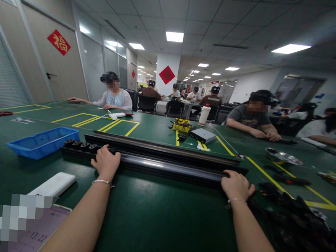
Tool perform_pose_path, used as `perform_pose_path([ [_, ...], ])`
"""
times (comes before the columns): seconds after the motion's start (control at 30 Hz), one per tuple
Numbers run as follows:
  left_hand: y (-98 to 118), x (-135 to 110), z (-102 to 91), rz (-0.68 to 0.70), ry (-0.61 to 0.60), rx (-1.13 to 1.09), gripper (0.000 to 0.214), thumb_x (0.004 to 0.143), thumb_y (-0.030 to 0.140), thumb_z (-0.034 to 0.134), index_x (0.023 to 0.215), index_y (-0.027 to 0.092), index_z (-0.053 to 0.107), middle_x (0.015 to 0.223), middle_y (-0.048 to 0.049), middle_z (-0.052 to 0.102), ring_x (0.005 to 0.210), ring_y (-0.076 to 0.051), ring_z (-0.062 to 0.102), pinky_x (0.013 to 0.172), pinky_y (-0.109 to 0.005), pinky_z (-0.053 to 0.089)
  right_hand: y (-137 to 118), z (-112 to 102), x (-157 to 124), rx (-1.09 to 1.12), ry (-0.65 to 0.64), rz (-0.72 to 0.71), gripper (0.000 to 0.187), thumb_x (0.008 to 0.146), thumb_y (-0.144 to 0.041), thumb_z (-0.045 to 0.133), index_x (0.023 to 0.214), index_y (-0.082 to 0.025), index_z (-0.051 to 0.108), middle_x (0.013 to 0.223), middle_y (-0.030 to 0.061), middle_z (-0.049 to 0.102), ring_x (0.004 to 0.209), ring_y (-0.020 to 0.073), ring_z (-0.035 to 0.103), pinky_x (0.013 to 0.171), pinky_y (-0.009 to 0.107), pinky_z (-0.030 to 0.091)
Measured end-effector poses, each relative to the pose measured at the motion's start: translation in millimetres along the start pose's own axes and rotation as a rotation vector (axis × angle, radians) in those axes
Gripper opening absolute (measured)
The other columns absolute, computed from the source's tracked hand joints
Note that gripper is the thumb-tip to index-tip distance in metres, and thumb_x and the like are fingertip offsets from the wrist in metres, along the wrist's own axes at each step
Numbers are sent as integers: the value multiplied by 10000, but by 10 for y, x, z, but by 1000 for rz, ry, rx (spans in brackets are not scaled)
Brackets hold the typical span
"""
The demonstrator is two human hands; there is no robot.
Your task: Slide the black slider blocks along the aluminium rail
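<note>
Here we are at the green table [161,217], with a long black rail [168,166] lying crosswise right in front of us, and both hands are on it! Our left hand [106,161] sits toward the left, just beside a row of small black parts [84,146]; our right hand [237,185] meets the right end. The far fingers are hidden, so we cannot tell how tightly either one closes. A second black rail [160,146] lies just behind, the blue tray [38,153] is near on the left, and dark parts [294,215] heap up beyond our right wrist. How does this one handle? It looks stiff, probably light for its length but awkward to swing, and that glossy face could slide under dry fingertips. Our best hold looks like this wide, two-handed one, fingers hooked over the long edges, kept off the small parts, which may be more fragile.
</note>
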State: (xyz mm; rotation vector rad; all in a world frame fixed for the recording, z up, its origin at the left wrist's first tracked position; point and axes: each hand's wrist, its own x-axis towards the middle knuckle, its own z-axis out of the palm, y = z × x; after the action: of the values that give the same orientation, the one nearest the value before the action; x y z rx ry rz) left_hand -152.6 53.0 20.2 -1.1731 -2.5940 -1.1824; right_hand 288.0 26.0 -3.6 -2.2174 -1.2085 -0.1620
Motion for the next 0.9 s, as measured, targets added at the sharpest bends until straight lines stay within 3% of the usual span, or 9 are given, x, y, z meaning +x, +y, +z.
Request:
perform_pose_path([
  [0.13,14,-2,-7,-2,28,-28,511,782,412,494,1236,180,474,1220,-128,565,1173,-301,490,1049,-512,266,-6,-7,19,36,-17,27,332,671,-199,454,885,-309,683,1117,6,615,1143,259,414,1036,583,118],
  [0.23,-9,4,20,4,45,-35,548,795,434,484,1267,157,456,1295,-161,527,1257,-305,413,1065,-528,232,1,-9,23,54,-42,37,331,657,-190,455,852,-312,692,1080,6,623,1123,265,418,1034,586,103],
  [0.43,-91,54,110,-13,-67,-52,539,797,481,475,1248,186,498,1402,-191,420,1389,-271,224,1088,-561,157,4,-40,4,57,-43,37,318,673,-198,456,850,-314,693,1121,-6,630,1138,260,430,1036,575,124],
  [0.6,-88,61,90,-10,-101,-28,474,804,474,462,1202,234,553,1400,-180,425,1378,-247,258,1086,-557,154,-44,-65,-17,13,-19,40,298,758,-298,424,867,-308,700,1147,8,634,1142,243,439,1038,559,125],
  [0.9,-82,64,59,-9,-90,-37,400,788,399,494,1150,262,594,1287,-127,536,1282,-262,399,1068,-533,222,-70,-77,-23,-10,2,43,299,766,-289,412,857,-296,696,1134,26,639,1129,246,452,1019,561,156],
])
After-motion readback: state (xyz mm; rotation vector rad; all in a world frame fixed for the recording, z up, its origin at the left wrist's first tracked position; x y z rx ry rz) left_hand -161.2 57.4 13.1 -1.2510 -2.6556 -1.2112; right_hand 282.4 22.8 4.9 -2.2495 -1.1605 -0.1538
